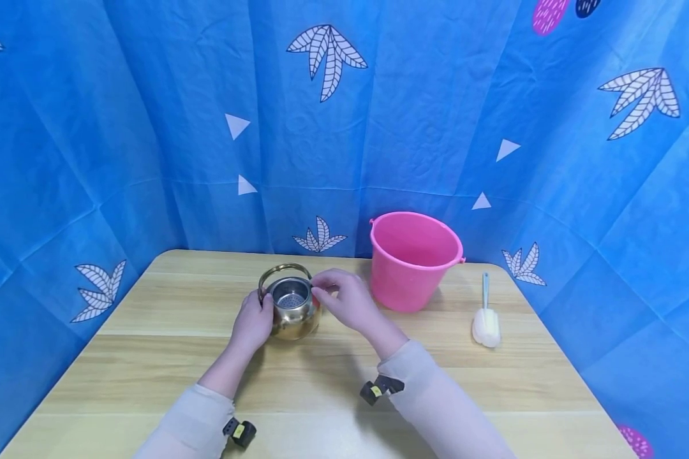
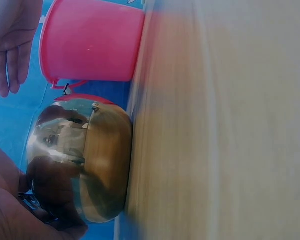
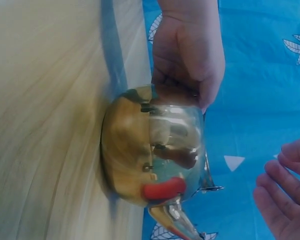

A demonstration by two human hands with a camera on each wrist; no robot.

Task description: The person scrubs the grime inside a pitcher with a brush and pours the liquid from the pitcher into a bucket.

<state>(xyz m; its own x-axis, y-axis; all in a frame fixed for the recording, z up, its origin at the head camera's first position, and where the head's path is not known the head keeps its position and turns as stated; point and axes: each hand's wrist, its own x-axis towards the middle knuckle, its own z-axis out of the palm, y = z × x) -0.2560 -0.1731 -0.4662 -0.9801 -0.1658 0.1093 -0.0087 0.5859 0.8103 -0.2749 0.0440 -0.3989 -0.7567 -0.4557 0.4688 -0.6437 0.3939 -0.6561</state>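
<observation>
A shiny brass-coloured teapot (image 1: 296, 325) stands on the table with its top open and no lid on it. Inside its mouth sits a metal strainer (image 1: 291, 300) with small holes. The arched handle (image 1: 284, 266) shows at the far side of the mouth. My left hand (image 1: 254, 320) holds the pot's left side, thumb at the rim. My right hand (image 1: 347, 298) is by the pot's right side, and the right wrist view shows its fingers (image 3: 280, 192) loosely bent, apart from the pot. The spout (image 3: 175, 217) shows in that view; the right hand hides it from the head view.
A pink bucket (image 1: 387, 280) stands behind and right of the teapot. Farther right lies a brush with a white sponge head (image 1: 485, 328) and a pale blue handle. Blue patterned curtain (image 1: 310, 140) hangs behind and beside the wooden table (image 1: 149, 357).
</observation>
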